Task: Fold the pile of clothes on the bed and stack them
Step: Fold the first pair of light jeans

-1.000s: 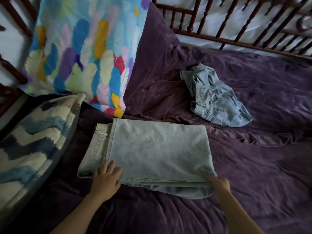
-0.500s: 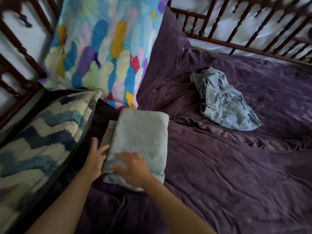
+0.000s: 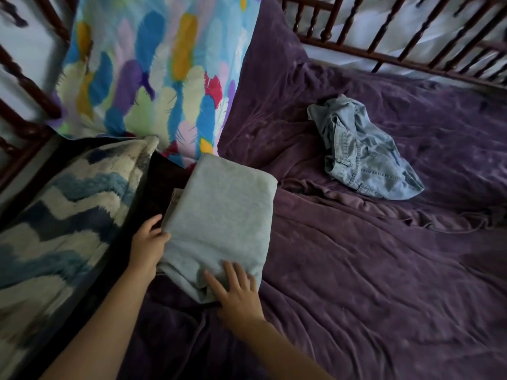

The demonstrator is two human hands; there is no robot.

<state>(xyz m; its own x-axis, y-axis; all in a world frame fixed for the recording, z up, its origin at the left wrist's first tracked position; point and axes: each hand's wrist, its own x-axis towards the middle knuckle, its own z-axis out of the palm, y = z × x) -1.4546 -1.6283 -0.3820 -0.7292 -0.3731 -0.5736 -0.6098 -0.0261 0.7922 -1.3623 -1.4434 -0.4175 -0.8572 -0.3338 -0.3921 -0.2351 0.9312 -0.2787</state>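
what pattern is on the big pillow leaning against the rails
Multicoloured feathers on a light blue ground: the pillow shows best in the head view, the only one.

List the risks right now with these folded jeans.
1. The folded jeans lie on a wrinkled purple sheet. Loose layers bunch under the right hand and may spring open once released.
2. They sit close to the propped feather pillow, which might slump onto them.
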